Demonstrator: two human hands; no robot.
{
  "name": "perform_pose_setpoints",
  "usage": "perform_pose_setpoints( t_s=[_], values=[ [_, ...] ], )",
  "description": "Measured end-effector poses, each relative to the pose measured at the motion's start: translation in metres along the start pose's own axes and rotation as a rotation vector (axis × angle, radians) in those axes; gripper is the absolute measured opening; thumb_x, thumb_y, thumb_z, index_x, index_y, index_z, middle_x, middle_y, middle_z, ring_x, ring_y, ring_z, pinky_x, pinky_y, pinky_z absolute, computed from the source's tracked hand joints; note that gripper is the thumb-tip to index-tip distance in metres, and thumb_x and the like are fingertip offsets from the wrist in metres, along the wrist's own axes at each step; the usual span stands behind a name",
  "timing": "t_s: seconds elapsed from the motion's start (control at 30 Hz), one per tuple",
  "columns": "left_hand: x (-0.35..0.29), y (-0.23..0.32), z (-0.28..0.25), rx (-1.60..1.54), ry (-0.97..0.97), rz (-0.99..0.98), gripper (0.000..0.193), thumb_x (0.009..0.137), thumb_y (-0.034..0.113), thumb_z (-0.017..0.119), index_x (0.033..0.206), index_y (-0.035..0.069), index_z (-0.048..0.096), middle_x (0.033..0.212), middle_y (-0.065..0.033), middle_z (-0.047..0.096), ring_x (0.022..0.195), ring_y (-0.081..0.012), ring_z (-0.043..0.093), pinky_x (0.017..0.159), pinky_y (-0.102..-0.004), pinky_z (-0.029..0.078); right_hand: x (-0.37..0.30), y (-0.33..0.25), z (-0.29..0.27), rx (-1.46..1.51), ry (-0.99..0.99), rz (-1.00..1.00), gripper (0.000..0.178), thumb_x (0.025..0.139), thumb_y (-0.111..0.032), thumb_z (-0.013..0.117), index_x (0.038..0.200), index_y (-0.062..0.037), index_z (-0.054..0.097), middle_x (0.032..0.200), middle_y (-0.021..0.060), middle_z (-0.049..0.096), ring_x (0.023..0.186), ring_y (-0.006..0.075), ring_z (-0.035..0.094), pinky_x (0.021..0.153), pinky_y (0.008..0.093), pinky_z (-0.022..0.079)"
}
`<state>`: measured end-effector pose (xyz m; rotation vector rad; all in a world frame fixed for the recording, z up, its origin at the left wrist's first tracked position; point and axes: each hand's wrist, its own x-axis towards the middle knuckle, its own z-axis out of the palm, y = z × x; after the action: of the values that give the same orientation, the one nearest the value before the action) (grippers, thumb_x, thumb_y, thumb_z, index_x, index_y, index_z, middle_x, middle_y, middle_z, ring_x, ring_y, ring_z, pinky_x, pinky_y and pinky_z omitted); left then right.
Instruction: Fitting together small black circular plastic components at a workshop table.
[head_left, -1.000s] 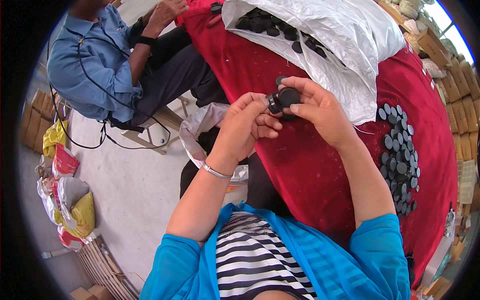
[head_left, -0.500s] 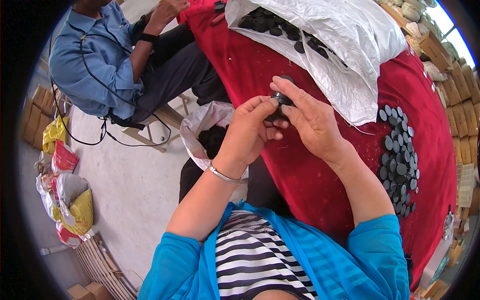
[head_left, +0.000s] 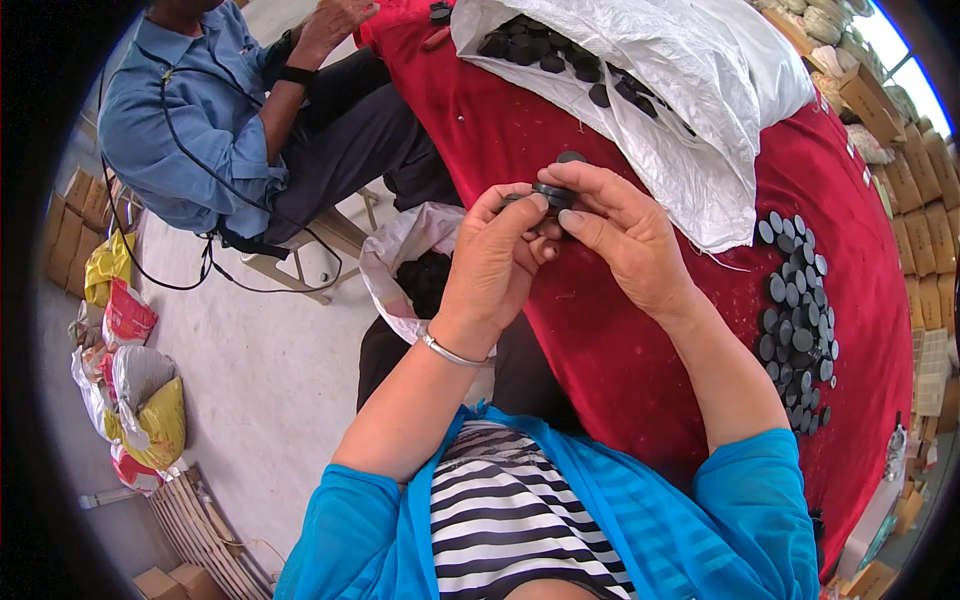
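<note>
Between my two hands, above the near left edge of the red cloth [head_left: 640, 370], is a round black cap-like piece [head_left: 553, 194]. My left hand [head_left: 497, 240] is closed with thumb and fingers pinching its left side. From the right, the thumb and fingers of my right hand [head_left: 625, 235] grip the same piece. Its underside is partly hidden by the fingers. Another black disc [head_left: 571, 157] shows just beyond my right fingertips. Several similar black discs [head_left: 800, 310] are spread over the cloth to the right.
A white woven sack [head_left: 690, 90] with black discs at its mouth lies at the far side. A pale bag [head_left: 385, 265] holding dark pieces stands by my left knee. A person in a blue shirt [head_left: 190, 140] sits at the left. Cartons [head_left: 915, 170] are stacked at right.
My fingers have shifted around the black piece, which now shows more of its rim. Left fingers have curled in closer. Everything else has stayed in place.
</note>
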<state>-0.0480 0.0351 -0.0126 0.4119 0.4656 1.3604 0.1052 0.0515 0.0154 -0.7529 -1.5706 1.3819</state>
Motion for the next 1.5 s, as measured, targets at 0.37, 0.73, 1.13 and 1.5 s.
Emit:
perform_pose_setpoints(
  t_s=[0.37, 0.73, 1.13, 1.5],
  values=[
    [0.002, 0.006, -0.008, 0.230, -0.057, 0.058, 0.017, 0.084, 0.005, 0.062, 0.099, 0.003, 0.054, 0.077, -0.0074, 0.061, 0.064, -0.0120, 0.058, 0.056, -0.0239, 0.047, 0.007, 0.008, -0.020, 0.084, 0.059, 0.148, 0.036, 0.087, -0.008, 0.061, 0.121, 0.0023, 0.052, 0.117, 0.0116, 0.058, 0.106, 0.0172, 0.057, 0.091, 0.0302, 0.046],
    [0.000, 0.008, -0.006, 0.192, -0.050, 0.037, 0.016, 0.084, 0.005, 0.063, 0.098, 0.003, 0.055, 0.075, -0.0074, 0.061, 0.063, -0.0109, 0.057, 0.057, -0.0236, 0.047, 0.005, 0.015, -0.019, -0.261, 0.154, -0.026, 0.028, 0.088, -0.009, 0.061, 0.114, 0.0005, 0.058, 0.107, 0.0092, 0.063, 0.096, 0.0144, 0.059, 0.084, 0.0271, 0.047],
    [0.002, 0.009, -0.011, 0.308, -0.063, 0.072, 0.016, 0.085, 0.006, 0.060, 0.101, 0.005, 0.056, 0.080, -0.0053, 0.062, 0.064, -0.0109, 0.058, 0.054, -0.0227, 0.045, 0.007, 0.017, -0.027, -0.279, 0.147, 0.033, 0.032, 0.087, -0.010, 0.063, 0.117, -0.0003, 0.056, 0.107, 0.0103, 0.062, 0.102, 0.0152, 0.058, 0.086, 0.0279, 0.047],
    [0.001, 0.011, -0.010, 0.259, -0.032, 0.068, 0.017, 0.083, 0.004, 0.063, 0.098, 0.001, 0.055, 0.073, -0.0075, 0.060, 0.059, -0.0106, 0.055, 0.053, -0.0227, 0.045, 0.007, 0.017, -0.021, -0.120, 0.078, 0.057, 0.030, 0.089, -0.010, 0.061, 0.117, 0.0004, 0.056, 0.110, 0.0113, 0.060, 0.101, 0.0140, 0.057, 0.084, 0.0267, 0.047]
  ],
)
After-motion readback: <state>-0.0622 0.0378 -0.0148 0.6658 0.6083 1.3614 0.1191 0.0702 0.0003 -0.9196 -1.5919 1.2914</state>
